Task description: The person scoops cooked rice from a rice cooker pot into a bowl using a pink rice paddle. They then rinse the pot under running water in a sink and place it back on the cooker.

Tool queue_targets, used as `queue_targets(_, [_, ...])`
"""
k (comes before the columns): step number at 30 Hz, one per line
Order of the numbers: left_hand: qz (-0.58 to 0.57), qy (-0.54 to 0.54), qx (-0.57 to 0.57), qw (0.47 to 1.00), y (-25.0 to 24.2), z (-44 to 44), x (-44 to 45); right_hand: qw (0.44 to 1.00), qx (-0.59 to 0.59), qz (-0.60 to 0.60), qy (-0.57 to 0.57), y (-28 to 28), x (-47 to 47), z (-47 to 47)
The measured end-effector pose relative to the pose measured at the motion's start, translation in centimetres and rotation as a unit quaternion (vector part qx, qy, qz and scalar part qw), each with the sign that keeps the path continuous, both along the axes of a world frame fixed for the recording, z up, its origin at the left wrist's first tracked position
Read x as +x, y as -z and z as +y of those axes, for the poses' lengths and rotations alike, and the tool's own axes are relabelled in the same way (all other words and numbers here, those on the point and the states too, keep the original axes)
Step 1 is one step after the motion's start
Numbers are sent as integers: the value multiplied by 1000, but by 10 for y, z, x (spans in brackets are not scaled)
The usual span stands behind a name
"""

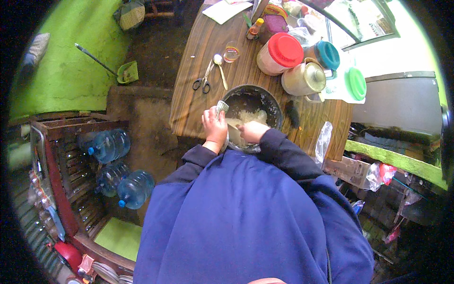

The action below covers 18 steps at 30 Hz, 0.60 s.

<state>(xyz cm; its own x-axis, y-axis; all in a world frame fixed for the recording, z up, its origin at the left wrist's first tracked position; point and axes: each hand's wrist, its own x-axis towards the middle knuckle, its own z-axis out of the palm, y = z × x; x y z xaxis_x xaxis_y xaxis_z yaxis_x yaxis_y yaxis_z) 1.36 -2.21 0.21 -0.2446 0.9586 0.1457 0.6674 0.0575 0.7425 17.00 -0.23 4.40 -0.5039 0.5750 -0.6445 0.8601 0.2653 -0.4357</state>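
Observation:
A dark round pot (271,99) stands at the table's near edge, with white cooked rice (256,115) in it and grains stuck to its inner wall. At the pot's left rim, my left hand (215,127) grips a pale striped cloth or wrapper (222,105). My right hand (252,130) is over the pot's near side, its fingers closed on a flat pale utensil (238,132); its exact kind is unclear. My hands and sleeves hide part of the near rim.
On the wooden table (198,117) lie black-handled scissors (205,80) and a spoon (220,69), near a glass (231,53). Behind the pot stand a red-lidded container (282,51), a metal kettle (305,78) and a sauce bottle (254,29). Large water bottles (136,189) are at left.

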Motion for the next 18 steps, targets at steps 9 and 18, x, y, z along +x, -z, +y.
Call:
queue_targets(9, [8, -1, 1, 1000, -3, 0, 0, 966, 85, 12, 242, -25, 84, 6])
queue_targets(18, [11, 4, 9, 1000, 0, 0, 0, 997, 56, 43, -13, -16, 34, -4])
